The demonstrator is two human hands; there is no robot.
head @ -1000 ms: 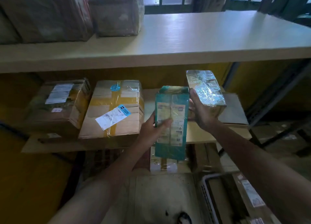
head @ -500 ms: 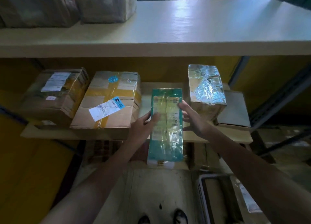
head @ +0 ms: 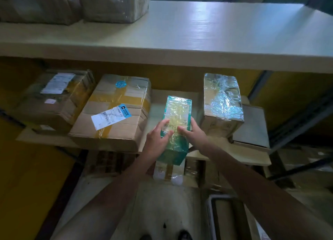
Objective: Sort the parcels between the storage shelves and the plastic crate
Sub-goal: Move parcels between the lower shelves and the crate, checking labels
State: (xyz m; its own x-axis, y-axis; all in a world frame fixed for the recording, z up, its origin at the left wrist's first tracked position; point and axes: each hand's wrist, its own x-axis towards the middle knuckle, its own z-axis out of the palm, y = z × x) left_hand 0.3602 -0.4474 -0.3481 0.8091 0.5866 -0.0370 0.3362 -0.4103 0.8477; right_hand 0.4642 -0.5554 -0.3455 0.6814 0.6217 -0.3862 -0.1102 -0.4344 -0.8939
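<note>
A teal film-wrapped parcel (head: 177, 113) lies flat on the middle shelf (head: 221, 155), its near end sticking out past the shelf's front edge. My left hand (head: 156, 138) rests on its left side and my right hand (head: 192, 133) on its right side, fingers spread over the top. To its left sits a taped cardboard box with a white and blue label (head: 115, 111). To its right stands a foil-topped box (head: 222, 102). The grey plastic crate (head: 210, 212) shows at the bottom right, near the floor.
Another brown parcel with labels (head: 54, 99) sits at the far left of the middle shelf. Two wrapped parcels (head: 75, 3) stand on the top shelf (head: 207, 34) at left. A flat white box (head: 252, 129) lies behind the foil box. More cartons fill the space below.
The teal parcel went from upright in my hands to lying flat on the middle shelf, pushed forward between the taped box and the foil box. Both hands moved onto its top.
</note>
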